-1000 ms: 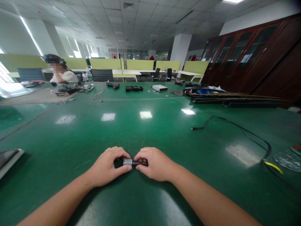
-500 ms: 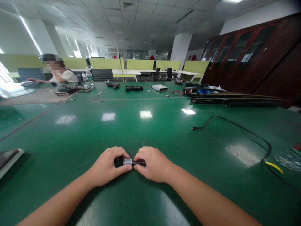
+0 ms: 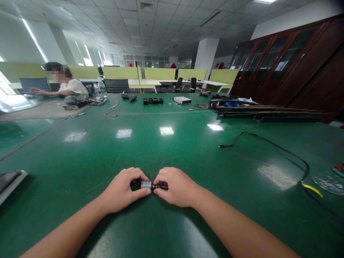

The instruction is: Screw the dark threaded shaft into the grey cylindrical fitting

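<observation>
Two narrow pinches, lower centre: my left hand (image 3: 123,190) holds the silver cylinder (image 3: 146,184), my right hand (image 3: 176,188) its dark shaft (image 3: 161,186). I judge I'm adjusting their fit; next calls for steady alignment.

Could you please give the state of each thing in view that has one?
Left hand: pinching the grey cylinder
Right hand: pinching the dark shaft
Grey cylinder: horizontal
Dark shaft: horizontal
Black cable: loosely curved, one end unplugged
Cabinet doors: shut
Far bottle: upright

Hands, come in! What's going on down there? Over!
Left hand gripping silver cylinder. Right hand pinching dark shaft beside it. Black cable off right, touching neither hand.
</observation>
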Available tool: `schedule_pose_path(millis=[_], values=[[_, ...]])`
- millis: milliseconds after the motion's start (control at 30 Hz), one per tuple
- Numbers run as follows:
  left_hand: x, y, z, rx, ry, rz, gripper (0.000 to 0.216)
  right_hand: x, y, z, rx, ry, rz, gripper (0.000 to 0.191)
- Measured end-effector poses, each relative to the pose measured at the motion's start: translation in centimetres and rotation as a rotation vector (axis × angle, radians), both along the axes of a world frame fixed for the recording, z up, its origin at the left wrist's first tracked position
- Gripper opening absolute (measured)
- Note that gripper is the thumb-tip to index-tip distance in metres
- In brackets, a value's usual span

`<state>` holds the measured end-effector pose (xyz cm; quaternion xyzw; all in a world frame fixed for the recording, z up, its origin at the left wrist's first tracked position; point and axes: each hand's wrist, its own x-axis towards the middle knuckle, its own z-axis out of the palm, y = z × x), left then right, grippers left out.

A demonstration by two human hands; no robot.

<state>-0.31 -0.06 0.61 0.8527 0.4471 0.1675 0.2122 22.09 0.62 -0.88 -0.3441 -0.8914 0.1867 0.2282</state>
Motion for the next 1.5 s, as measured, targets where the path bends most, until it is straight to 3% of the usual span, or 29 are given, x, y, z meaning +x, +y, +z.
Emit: schedule_pose_path(millis=[900,1500], values=[[-0.1,0.0,-0.1,0.001,-0.002,-0.008,0.026,1.2,0.1,0.8,-0.098,-0.020,-0.007,0.007],[-0.1,0.0,-0.1,-0.019,-0.008,-0.003,0.027,4.5,1.4,1.8,-0.315,-0.087,-0.146,0.009]])
